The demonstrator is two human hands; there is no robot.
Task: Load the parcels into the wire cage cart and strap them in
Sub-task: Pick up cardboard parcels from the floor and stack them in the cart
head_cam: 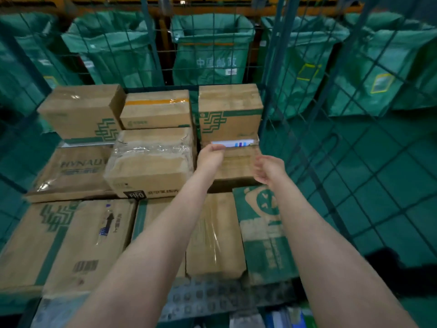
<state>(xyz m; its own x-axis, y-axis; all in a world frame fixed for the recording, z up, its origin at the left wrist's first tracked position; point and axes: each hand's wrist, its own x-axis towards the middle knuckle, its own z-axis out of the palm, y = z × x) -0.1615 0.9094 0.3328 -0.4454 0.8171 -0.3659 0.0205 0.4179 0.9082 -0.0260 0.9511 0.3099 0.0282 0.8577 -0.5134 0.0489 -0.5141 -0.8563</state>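
Left hand (210, 157) clamped on the flat brown cardboard parcel (236, 165), right hand (269, 169) slack-fingered beside it, seat it flush toward one o'clock.

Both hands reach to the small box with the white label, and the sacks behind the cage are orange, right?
No: the head view shows the sacks are green, not orange. The left hand and right hand do reach to the small box with the white label.
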